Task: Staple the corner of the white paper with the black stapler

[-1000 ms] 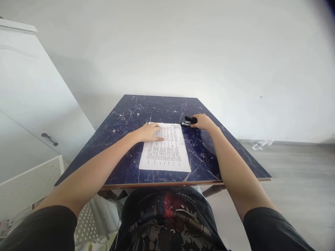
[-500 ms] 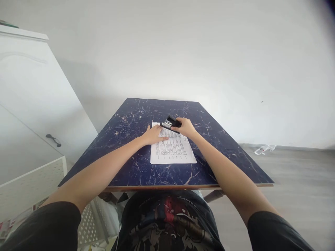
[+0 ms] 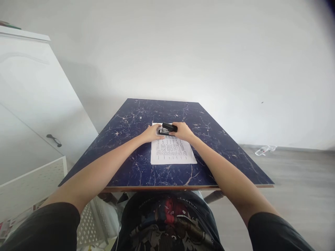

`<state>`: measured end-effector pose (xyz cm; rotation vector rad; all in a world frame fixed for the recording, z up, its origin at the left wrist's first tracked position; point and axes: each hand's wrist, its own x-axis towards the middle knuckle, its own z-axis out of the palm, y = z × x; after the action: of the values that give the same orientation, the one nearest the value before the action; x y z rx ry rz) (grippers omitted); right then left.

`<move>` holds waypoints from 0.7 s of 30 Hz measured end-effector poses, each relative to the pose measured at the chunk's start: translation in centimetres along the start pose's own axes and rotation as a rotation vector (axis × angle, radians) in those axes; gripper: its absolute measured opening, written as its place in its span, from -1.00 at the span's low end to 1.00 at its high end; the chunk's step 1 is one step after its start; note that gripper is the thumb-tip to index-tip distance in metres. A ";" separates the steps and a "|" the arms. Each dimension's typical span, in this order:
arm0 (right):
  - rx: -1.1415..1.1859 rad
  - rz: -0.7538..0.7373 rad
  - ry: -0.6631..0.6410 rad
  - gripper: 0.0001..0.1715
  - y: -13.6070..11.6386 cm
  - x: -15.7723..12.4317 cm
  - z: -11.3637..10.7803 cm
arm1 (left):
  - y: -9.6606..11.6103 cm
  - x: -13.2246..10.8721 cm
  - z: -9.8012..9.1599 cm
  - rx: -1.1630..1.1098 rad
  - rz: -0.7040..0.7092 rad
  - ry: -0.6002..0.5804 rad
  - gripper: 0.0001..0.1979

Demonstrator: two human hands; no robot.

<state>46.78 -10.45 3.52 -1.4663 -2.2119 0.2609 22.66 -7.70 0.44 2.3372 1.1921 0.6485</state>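
Over the far part of the printed sheet [image 3: 174, 151], the right grip [image 3: 183, 131] holds the black stapler [image 3: 169, 127], long axis crosswise, front just beside the left grip [image 3: 152, 134], spread on the sheet's left edge.

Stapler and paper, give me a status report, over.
Right hand gripping black stapler over printed paper. Left hand on paper's far left part. Possible obstruction: left hand, close to stapler's front end.
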 end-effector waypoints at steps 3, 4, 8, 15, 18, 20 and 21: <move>-0.010 -0.033 -0.071 -0.71 0.2 0.2 -0.5 | 0.2 -0.1 0.0 0.027 0.009 -0.012 -0.30; 0.017 -0.038 -0.099 -0.66 0.4 0.3 -0.8 | 0.3 -0.1 0.0 0.027 0.009 -0.019 -0.32; 0.295 0.064 -0.122 -0.57 2.3 0.3 -2.5 | 0.4 -0.1 -0.1 0.024 0.020 -0.029 -0.37; 0.639 0.239 -0.381 -0.57 3.9 -0.9 -4.5 | 0.5 -0.1 -0.3 0.034 0.041 -0.019 -0.41; 0.572 0.148 -0.462 -0.49 3.3 -1.0 -4.6 | 0.6 -0.1 -0.2 0.029 0.045 -0.011 -0.40; 0.557 0.104 -0.481 -0.45 3.0 -1.0 -4.4 | 0.6 -0.2 -0.2 0.023 0.049 -0.002 -0.41; 0.554 0.100 -0.474 -0.44 2.9 -0.9 -4.3 | 0.6 -0.2 -0.2 0.021 0.048 0.001 -0.41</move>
<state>51.50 -10.54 5.85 -1.2831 -2.1419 1.2551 22.86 -8.14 0.90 2.3897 1.1522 0.6565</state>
